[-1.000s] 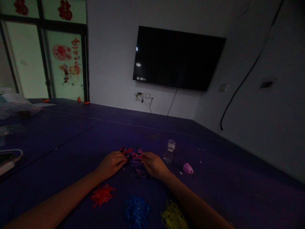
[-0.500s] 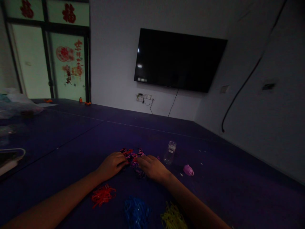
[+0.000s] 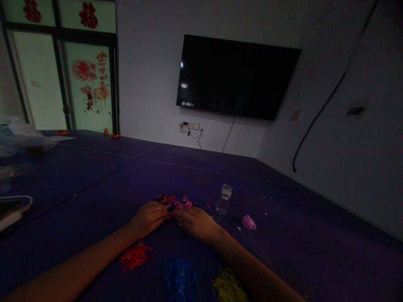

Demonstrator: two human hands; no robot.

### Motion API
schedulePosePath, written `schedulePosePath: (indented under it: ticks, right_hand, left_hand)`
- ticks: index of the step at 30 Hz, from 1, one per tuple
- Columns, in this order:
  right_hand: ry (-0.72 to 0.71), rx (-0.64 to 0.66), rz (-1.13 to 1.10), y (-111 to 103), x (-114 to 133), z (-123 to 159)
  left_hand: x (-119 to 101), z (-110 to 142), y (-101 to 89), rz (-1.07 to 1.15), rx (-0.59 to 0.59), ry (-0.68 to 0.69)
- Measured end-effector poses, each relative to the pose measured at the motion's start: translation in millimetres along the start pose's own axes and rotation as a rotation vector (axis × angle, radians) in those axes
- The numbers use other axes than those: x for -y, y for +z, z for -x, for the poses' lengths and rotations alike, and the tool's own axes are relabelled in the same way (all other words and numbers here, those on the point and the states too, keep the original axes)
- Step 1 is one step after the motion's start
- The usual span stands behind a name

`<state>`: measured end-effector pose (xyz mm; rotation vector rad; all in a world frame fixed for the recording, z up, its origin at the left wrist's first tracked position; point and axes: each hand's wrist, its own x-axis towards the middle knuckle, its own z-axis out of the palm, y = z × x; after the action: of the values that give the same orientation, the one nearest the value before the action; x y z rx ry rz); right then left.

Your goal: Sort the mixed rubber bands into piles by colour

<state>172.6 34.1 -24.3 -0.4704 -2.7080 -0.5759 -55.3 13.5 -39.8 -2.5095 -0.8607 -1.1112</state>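
Observation:
A mixed heap of pink, red and dark rubber bands (image 3: 175,202) lies on the dark purple table (image 3: 94,184). My left hand (image 3: 147,217) rests at the heap's near left edge with fingers curled in a pinch. My right hand (image 3: 195,222) lies at its near right edge, fingers bent down onto the bands. The fingertips of both hands nearly meet over the bands. What each pinches is too small and dark to name. Closer to me lie a red pile (image 3: 135,256), a blue pile (image 3: 179,277) and a yellow pile (image 3: 227,287).
A small clear bottle (image 3: 223,199) stands right of the heap, with a pink cap-like object (image 3: 248,222) beside it. A tray-like thing (image 3: 12,209) and plastic bags (image 3: 22,138) sit far left. A wall television (image 3: 236,77) hangs beyond the table.
My right hand has slid left toward my left hand, covering the near part of the mixed heap. The left hand has barely moved.

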Motion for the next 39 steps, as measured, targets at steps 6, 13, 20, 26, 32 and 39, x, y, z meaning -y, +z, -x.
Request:
schedulePosePath:
  ticks: [6,13,20,26,32,39]
  right_hand:
    - [-0.003,0.01,-0.01,-0.3,1.8,-0.5]
    - [0.013,0.008,-0.022,-3.3,5.0,-1.3]
    - [0.001,0.009,-0.026,-2.6,4.9,-1.4]
    - [-0.002,0.024,-0.01,-1.0,4.5,-1.3]
    - [-0.005,0.012,-0.021,-2.0,5.2,-2.2]
    - [-0.009,0.019,-0.023,-4.8,6.7,-3.3]
  left_hand:
    - [0.8,1.1,0.2,0.001,0.046,-0.004]
    - [1.8,3.0,2.5,0.028,0.016,0.015]
    - [3.1,3.5,3.8,0.038,0.055,0.035]
    - [1.2,3.1,3.4,0.009,0.044,0.039]
    - [-2.1,1.4,0.8,0.006,0.029,0.082]
    - [-2.4,1.7,1.3,-0.017,0.043,0.082]
